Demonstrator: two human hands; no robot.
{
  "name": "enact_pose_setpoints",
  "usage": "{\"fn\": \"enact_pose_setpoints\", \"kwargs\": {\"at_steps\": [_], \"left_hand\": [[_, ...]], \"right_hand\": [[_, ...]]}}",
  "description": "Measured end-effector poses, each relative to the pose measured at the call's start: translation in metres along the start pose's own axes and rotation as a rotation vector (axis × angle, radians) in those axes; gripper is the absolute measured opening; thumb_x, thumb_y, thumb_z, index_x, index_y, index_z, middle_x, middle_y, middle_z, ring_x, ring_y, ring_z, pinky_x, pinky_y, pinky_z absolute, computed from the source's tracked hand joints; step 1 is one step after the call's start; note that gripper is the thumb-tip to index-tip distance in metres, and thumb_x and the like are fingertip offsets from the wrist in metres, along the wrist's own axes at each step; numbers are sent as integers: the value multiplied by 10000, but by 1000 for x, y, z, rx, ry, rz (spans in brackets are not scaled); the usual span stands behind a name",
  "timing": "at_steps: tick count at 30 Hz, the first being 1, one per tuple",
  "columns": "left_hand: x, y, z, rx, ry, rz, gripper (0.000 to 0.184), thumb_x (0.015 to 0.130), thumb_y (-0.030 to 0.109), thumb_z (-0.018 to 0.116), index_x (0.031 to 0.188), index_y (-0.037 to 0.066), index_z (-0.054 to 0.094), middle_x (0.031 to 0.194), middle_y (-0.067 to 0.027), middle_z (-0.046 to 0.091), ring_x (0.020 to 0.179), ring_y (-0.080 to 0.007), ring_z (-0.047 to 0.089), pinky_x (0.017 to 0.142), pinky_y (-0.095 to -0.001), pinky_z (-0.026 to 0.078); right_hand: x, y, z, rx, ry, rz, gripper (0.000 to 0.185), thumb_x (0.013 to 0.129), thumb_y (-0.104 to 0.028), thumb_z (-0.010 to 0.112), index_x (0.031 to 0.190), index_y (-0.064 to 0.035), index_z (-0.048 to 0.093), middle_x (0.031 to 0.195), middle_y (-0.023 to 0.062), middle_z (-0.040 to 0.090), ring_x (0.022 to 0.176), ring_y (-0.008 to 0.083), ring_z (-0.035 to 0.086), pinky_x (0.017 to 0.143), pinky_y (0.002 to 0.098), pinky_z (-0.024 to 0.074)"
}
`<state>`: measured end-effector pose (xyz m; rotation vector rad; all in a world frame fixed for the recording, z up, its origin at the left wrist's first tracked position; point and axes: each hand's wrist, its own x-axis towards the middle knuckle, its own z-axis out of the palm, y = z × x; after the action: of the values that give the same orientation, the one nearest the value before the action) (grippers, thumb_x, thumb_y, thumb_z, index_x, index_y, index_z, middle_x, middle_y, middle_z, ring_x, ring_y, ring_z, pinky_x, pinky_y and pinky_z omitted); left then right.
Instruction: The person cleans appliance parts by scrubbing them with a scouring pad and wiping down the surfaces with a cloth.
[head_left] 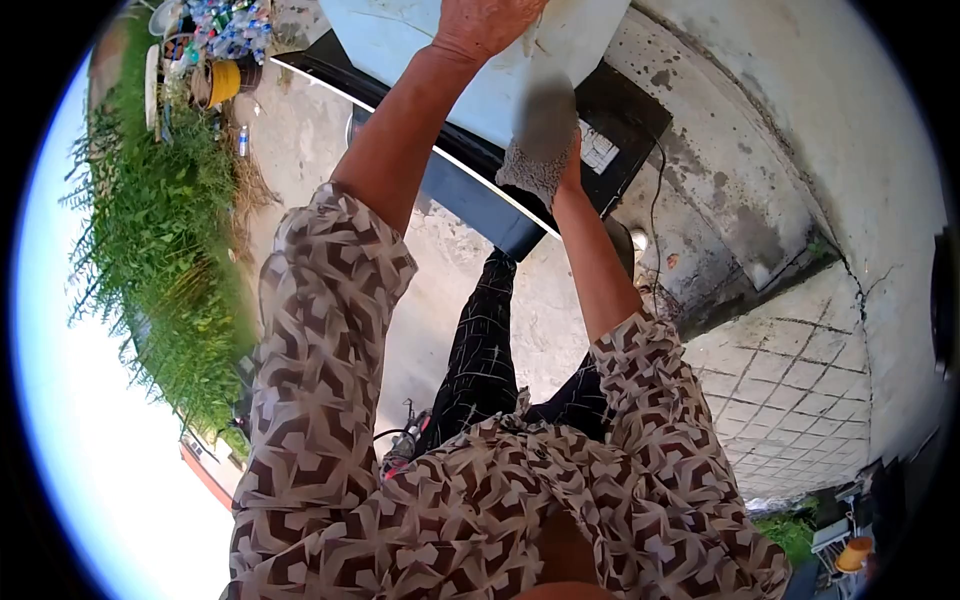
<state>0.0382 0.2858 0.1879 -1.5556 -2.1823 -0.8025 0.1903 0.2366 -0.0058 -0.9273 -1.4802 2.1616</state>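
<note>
My left hand (490,22) is at the top edge of the view, over a pale blue flat surface (405,45); its fingers are hidden. A grey, fuzzy-edged cloth (533,170) is in my right hand (571,168), and its upper part is blurred. The cloth covers most of that hand's fingers and lies over the near edge of the blue surface. Beneath the blue surface is a black panel (630,120) with a white label (598,148) and a pale strip along its near edge.
A dark cable (657,210) hangs from the black panel at the right. Plastic bottles (235,30) and a yellow container (222,82) are at the upper left, beside green plants (170,250). A concrete wall (850,130) curves along the right, above paving tiles (790,390).
</note>
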Motion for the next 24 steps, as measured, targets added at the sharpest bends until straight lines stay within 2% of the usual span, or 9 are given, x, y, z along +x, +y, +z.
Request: {"fn": "enact_pose_setpoints", "kwargs": {"at_steps": [3, 6, 8, 10, 13, 16, 18, 21, 24], "left_hand": [[-15, 5, -13, -143, -11, -111, 436, 880, 239, 637, 1282, 96, 546, 1401, -176, 433, 1334, -353, 355, 1135, -510, 199], [-61, 6, -45, -356, 54, -338, 555, 941, 277, 580, 1443, 111, 413, 1542, -197, 271, 1434, -411, 193, 1176, -456, 158], [-110, -6, -72, -579, 6, -652, 614, 954, 403, 499, 1449, 62, 372, 1528, -191, 289, 1407, -386, 239, 1158, -449, 206], [-155, 2, -128, -823, -43, -1012, 831, 968, 633, 342, 1451, -43, 312, 1454, -242, 406, 1352, -304, 393, 1129, -418, 284], [-255, -16, -173, -1420, 240, -1339, 667, 994, 559, 357, 1326, 8, 531, 1289, -136, 579, 1205, -253, 529, 1057, -405, 380], [-330, -31, -244, -1560, 140, -1477, 731, 981, 604, 324, 1336, -5, 518, 1292, -127, 580, 1149, -250, 579, 1030, -410, 431], [-404, -56, -265, -1800, 239, -1563, 532, 972, 416, 496, 1323, 18, 533, 1256, -118, 597, 1132, -218, 590, 1001, -360, 474], [-473, -86, -301, -1640, 293, -1653, 346, 919, 70, 607, 1264, 50, 584, 1161, -100, 643, 1051, -180, 632, 912, -342, 549], [-521, -125, -343, -1510, 527, -1760, 340, 938, 59, 573, 1277, 39, 565, 1160, -87, 645, 1032, -179, 643, 899, -354, 554]], "right_hand": [[-56, -104, -23, -443, -461, -256, 261, 992, -248, 497, 1155, -58, 572, 930, 56, 625, 753, 174, 598, 581, 280, 496], [-84, -124, -12, 639, -435, 517, 349, 1001, -251, 473, 1278, -43, 514, 1000, 80, 635, 728, 193, 607, 537, 287, 502], [-95, -127, -1, 737, -454, 683, 401, 999, -247, 469, 1340, -35, 470, 1028, 94, 635, 711, 201, 608, 526, 293, 505], [-105, -124, 33, 300, -593, 473, 421, 1000, -230, 457, 1367, -23, 448, 1046, 91, 641, 733, 188, 615, 567, 282, 515], [-127, -101, 95, -184, -828, 139, 442, 957, -189, 510, 1356, -5, 460, 1046, 90, 649, 788, 180, 619, 672, 286, 518], [-157, -69, 166, -618, -974, -279, 449, 868, -212, 616, 1253, 4, 532, 990, 104, 657, 817, 214, 618, 730, 315, 499], [-180, -67, 223, -871, -1030, -593, 454, 774, -277, 712, 1124, -7, 605, 914, 138, 659, 812, 274, 615, 738, 350, 480], [-196, -48, 297, -956, -1198, -606, 468, 718, -277, 748, 1081, -16, 609, 900, 175, 648, 833, 328, 610, 772, 370, 482], [-208, -34, 360, -1194, -1354, -374, 459, 719, -263, 747, 1082, -23, 603, 968, 189, 652, 885, 348, 621, 835, 389, 490]]}}
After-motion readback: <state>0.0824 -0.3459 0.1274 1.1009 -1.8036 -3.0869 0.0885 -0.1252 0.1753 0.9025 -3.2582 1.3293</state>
